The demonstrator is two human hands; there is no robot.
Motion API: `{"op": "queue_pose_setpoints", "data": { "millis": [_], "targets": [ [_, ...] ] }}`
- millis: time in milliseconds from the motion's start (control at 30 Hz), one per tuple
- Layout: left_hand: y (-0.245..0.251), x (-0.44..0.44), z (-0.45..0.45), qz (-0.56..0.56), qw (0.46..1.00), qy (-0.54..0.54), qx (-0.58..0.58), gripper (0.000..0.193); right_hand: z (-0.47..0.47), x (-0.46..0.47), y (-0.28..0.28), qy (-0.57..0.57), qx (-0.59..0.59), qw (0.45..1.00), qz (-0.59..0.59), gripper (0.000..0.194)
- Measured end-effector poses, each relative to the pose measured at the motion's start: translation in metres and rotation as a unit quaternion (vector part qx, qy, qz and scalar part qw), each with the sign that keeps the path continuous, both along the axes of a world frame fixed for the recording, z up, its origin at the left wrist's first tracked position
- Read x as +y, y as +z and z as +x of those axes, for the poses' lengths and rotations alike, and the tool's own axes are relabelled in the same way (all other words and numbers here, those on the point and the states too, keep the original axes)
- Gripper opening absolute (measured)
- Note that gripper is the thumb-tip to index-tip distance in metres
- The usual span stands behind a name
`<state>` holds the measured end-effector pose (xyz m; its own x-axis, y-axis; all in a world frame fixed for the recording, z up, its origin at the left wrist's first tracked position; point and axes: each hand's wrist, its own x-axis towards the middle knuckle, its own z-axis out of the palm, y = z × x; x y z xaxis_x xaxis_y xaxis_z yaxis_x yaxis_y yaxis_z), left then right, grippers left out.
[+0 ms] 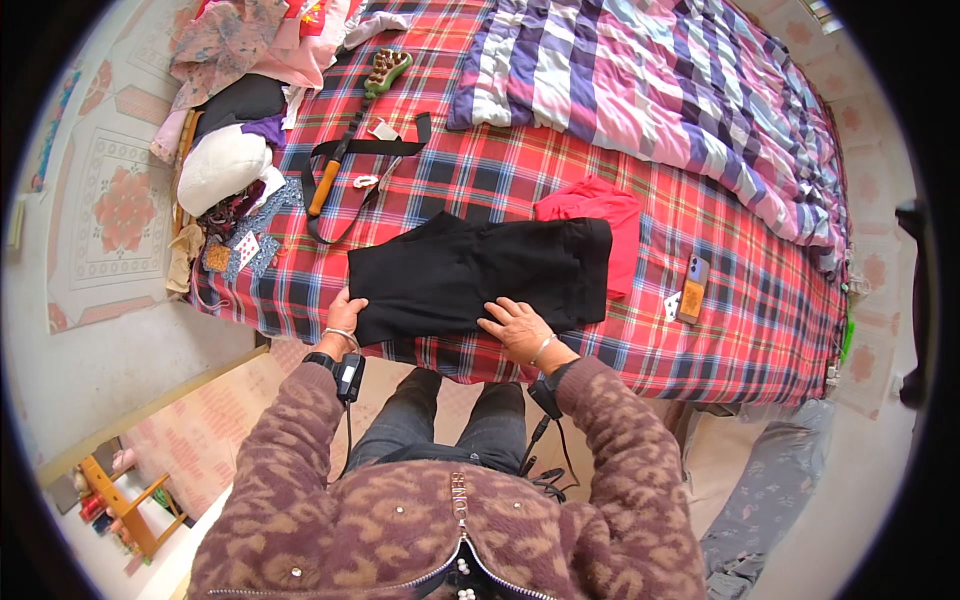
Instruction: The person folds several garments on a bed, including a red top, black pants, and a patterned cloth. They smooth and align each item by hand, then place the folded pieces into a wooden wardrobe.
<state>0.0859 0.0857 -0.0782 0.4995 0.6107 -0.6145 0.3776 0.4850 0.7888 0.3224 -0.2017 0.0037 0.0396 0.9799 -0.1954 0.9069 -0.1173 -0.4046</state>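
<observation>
Folded black trousers [465, 277] lie along the near side of a bed, with the broad waistband at the right. At their lower left edge is my left hand [345, 319], its thumb over the cloth and most of its fingers hidden; it seems to pinch the edge. My right hand [519, 330] rests palm down on the lower part of the trousers, fingers spread. Partly under the waistband end lies a red garment [622, 240]. Each wrist wears a bracelet and a strapped black device with a cable.
A red plaid sheet [480, 172] covers the bed, with a checked quilt [637, 90] at the back right. A massage hammer [352, 127], black strap [382, 148] and piled clothes [232, 150] are left. A phone [694, 289] and playing card [672, 306] lie right.
</observation>
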Motion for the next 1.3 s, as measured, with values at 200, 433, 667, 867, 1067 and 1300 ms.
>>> {"op": "queue_pose_setpoints", "data": {
  "millis": [200, 433, 667, 867, 1067, 1300],
  "targets": [
    [0.012, -0.001, -0.006, 0.034, 0.998, -0.035, -0.043, 0.036, -0.007, 0.011, -0.018, 0.033, 0.03, 0.998, 0.036, 0.055],
    [0.101, -0.032, 0.045, -0.053, 0.987, -0.03, -0.149, 0.057, -0.004, -0.013, -0.017, 0.072, 0.063, 0.995, -0.005, 0.045],
    [0.184, -0.127, 0.164, -0.14, 0.959, -0.147, -0.196, 0.074, 0.044, -0.066, -0.014, -0.128, 0.248, 0.96, 0.024, 0.029],
    [0.139, -0.221, 0.224, -0.333, 0.858, -0.372, -0.122, 0.073, 0.126, -0.14, -0.036, -0.554, 0.58, 0.596, 0.045, 0.03],
    [0.036, -0.177, 0.184, 0.154, 0.98, -0.124, 0.011, 0.059, 0.142, -0.162, -0.05, -0.556, 0.445, 0.701, 0.041, 0.051],
    [-0.003, -0.179, 0.154, -0.057, 0.992, -0.087, 0.073, 0.076, 0.141, -0.134, -0.061, -0.562, 0.353, 0.743, -0.087, 0.067]
  ]
}}
